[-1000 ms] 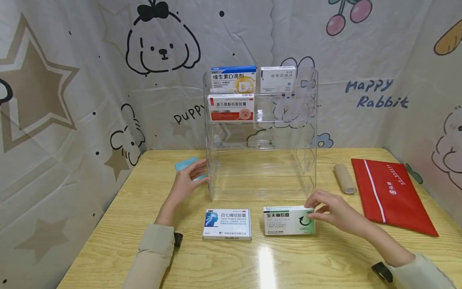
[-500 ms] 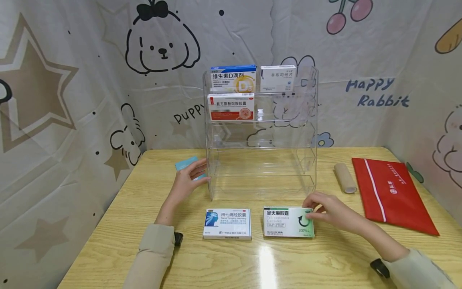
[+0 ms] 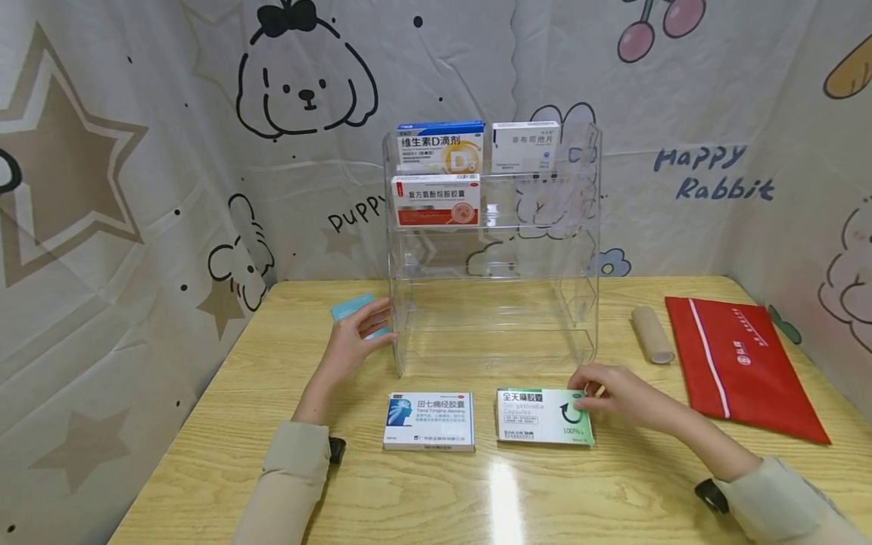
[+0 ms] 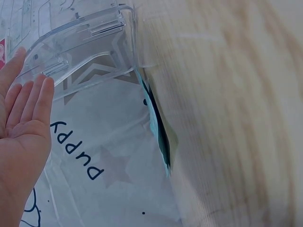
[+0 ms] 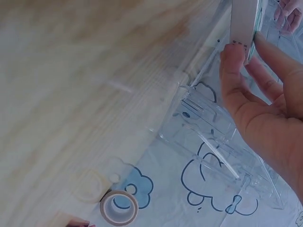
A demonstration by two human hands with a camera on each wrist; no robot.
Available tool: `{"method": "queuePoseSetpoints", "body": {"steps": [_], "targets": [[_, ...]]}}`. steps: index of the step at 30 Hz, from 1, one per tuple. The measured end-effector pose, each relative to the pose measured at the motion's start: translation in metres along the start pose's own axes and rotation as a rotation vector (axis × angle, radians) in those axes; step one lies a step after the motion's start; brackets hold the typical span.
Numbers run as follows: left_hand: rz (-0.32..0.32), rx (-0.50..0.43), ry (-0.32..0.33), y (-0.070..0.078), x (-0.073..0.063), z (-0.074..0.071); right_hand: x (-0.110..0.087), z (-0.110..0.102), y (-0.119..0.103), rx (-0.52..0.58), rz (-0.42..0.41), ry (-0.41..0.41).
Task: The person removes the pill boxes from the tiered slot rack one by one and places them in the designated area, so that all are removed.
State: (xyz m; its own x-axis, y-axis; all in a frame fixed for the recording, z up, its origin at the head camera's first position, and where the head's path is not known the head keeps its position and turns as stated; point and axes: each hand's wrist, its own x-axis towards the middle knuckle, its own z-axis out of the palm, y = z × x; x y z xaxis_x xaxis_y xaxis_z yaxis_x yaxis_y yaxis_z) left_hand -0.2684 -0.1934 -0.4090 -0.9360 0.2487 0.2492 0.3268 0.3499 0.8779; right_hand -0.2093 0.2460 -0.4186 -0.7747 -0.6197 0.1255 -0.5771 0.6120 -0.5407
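Note:
My left hand (image 3: 350, 341) reaches to the left side of a clear tiered display rack (image 3: 495, 331), fingertips right at its side panel. In the left wrist view its fingers look straight and hold nothing. At the front right, my right hand (image 3: 620, 393) pinches the right end of a white and green medicine box (image 3: 534, 418) between thumb and fingers. In the right wrist view that box (image 5: 243, 23) shows edge-on between thumb and fingertips. A white and blue medicine box (image 3: 429, 424) lies on the table to its left, face up.
Upper tiers hold a vitamin D box (image 3: 439, 147), a white box (image 3: 524, 147) and a red and white box (image 3: 436, 202). A light blue flat item (image 3: 350, 306) lies behind my left hand. A cardboard tube (image 3: 652, 337) and red pouch (image 3: 745, 367) lie right of the rack.
The white and green box has tipped back, so its top edge no longer shows and its face is in fuller view. My right hand shifted slightly left; my left hand stayed put.

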Motion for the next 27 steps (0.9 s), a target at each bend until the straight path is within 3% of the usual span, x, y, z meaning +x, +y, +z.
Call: {"method": "queuePoseSetpoints", "body": {"steps": [16, 22, 27], "targets": [[-0.01, 0.002, 0.0, 0.0005, 0.0015, -0.0008, 0.0063, 0.0029, 0.0032, 0.04, 0.028, -0.067], [-0.007, -0.001, -0.003, 0.0005, 0.0014, -0.0013, 0.0058, 0.0023, 0.0025, 0.027, 0.03, -0.056], [-0.007, -0.011, -0.006, -0.0006, 0.001, -0.0012, 0.0038, -0.0011, -0.0019, -0.014, 0.044, 0.015]]}}
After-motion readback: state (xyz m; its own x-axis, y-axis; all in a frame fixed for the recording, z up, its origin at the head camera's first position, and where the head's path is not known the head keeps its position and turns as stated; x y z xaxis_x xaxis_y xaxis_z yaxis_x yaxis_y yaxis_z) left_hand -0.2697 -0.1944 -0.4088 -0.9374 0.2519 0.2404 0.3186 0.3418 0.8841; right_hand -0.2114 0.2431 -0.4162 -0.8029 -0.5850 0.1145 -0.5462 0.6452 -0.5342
